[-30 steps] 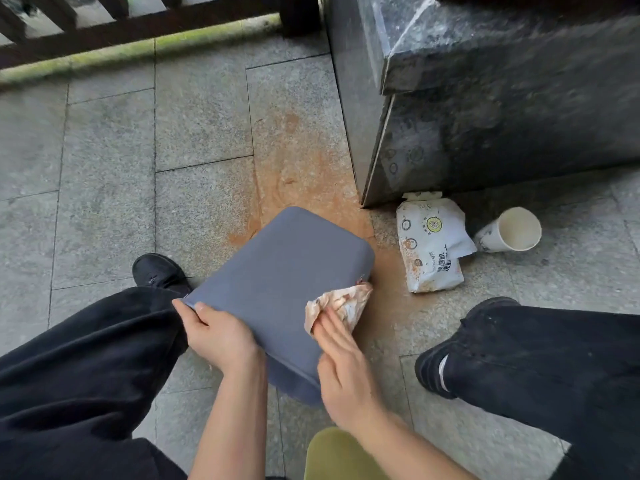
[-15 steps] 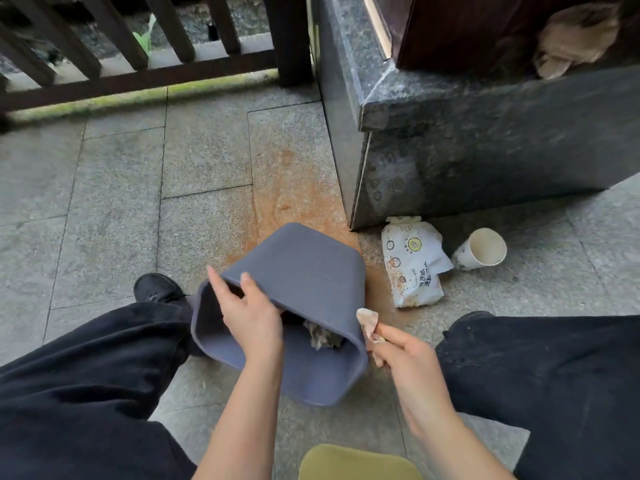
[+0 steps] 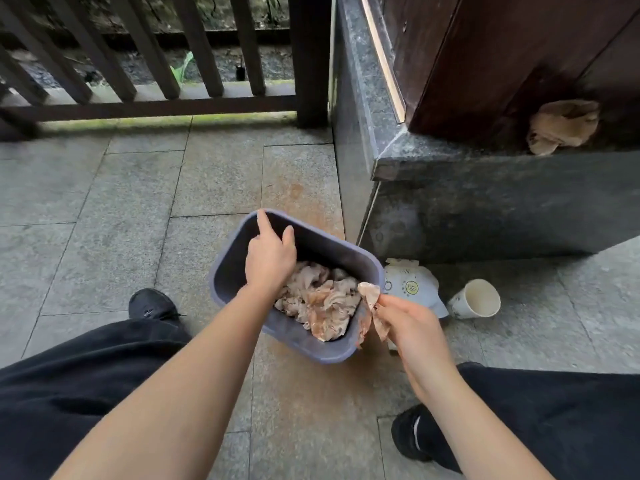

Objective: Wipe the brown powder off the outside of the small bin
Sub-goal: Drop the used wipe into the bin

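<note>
Grey stone paving (image 3: 104,209), dusted brown near the granite plinth (image 3: 485,202), is carrying the small bin (image 3: 228,271), which is standing upright between our feet with crumpled wipes (image 3: 318,299) inside. We are hooking our left hand (image 3: 270,258) over its far rim, while our right hand (image 3: 408,323) is pinching a stained tissue (image 3: 372,299) at the bin's right edge.

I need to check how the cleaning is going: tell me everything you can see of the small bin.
The small bin is blue-grey, seemingly plastic, rectangular with rounded corners, standing mouth-up on the paving. Crumpled stained tissues fill it. The left hand holds its far rim; the right hand pinches a stained tissue at its right rim, where brown powder remains.
</note>
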Available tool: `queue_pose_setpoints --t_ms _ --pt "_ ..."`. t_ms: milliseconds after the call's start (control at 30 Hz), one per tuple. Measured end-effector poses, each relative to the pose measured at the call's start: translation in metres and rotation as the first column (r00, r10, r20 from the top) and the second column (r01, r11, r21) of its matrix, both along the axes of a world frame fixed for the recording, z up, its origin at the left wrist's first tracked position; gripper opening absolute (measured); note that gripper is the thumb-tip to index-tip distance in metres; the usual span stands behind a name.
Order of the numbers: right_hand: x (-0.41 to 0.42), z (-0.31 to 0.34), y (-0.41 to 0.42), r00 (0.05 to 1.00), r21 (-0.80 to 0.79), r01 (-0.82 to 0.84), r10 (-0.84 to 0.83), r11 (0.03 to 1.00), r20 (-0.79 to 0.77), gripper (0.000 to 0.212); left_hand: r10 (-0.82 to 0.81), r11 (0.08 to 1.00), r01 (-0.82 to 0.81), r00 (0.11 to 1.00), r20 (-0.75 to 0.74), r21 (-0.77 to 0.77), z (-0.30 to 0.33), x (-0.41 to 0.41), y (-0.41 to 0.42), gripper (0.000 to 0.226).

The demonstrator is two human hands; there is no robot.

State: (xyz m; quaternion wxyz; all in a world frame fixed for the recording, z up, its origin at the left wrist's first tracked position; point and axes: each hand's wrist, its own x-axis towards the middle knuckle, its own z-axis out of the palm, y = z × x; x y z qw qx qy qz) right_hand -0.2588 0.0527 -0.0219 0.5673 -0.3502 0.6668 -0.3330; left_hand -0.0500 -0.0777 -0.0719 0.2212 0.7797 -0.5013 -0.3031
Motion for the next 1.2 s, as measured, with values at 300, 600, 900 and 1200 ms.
queue_pose_setpoints --t_ms 300,600,900,1200 --pt "0.006 0.002 -0.051 0.999 -0.045 0.046 -0.047 0.998 -0.018 0.040 0.650 0.759 -0.384 0.504 -0.569 0.526 -0.031 -0.043 0.066 0.056" --pt "0.048 0.012 -0.149 0.995 -0.123 -0.051 0.039 0.991 -0.092 0.026 0.596 0.803 -0.540 0.732 -0.330 0.254 -0.040 0.021 0.002 0.023" --pt "0.111 -0.003 -0.291 0.999 -0.159 -0.026 0.021 0.987 -0.033 0.028 0.109 0.989 -0.096 0.987 -0.118 0.110 -0.051 0.105 -0.152 0.014" --pt "0.129 -0.051 -0.321 0.889 0.152 -0.362 0.390 0.919 -0.239 0.039 0.161 0.984 -0.148 0.978 0.134 -0.101 -0.071 0.100 -0.172 0.020"
